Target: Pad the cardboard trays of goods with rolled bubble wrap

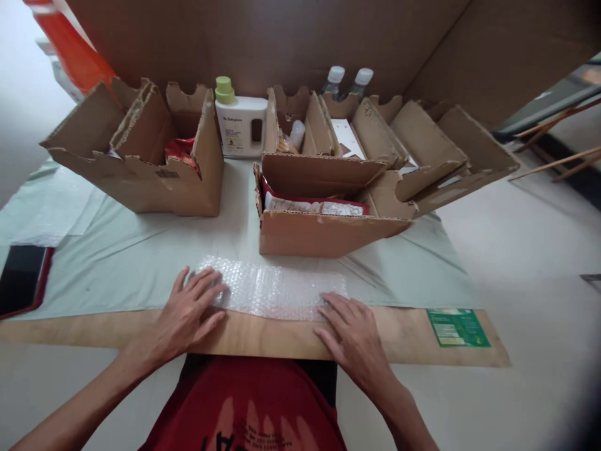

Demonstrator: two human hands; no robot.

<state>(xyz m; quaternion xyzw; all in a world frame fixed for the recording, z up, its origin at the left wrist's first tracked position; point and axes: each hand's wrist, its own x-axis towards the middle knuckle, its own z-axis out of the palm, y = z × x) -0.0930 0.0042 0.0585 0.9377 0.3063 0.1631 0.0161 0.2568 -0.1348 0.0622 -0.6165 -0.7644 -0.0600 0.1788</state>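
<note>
A sheet of clear bubble wrap (275, 289) lies flat on a pale green cloth (131, 263) at the near edge. My left hand (188, 313) rests open with spread fingers on the wrap's left end. My right hand (352, 335) lies open and flat on its right end. Both palms sit over a strip of brown cardboard (263, 338) that runs under the cloth's front edge. Neither hand holds anything.
Beyond the wrap stands an open cardboard box (319, 232) with a red-edged packet inside; another open box (141, 169) is back left. A white bottle with a green cap (239, 122) stands between them, two clear bottles (347, 81) behind. A dark tablet (21, 279) lies far left, a green label (457, 327) right.
</note>
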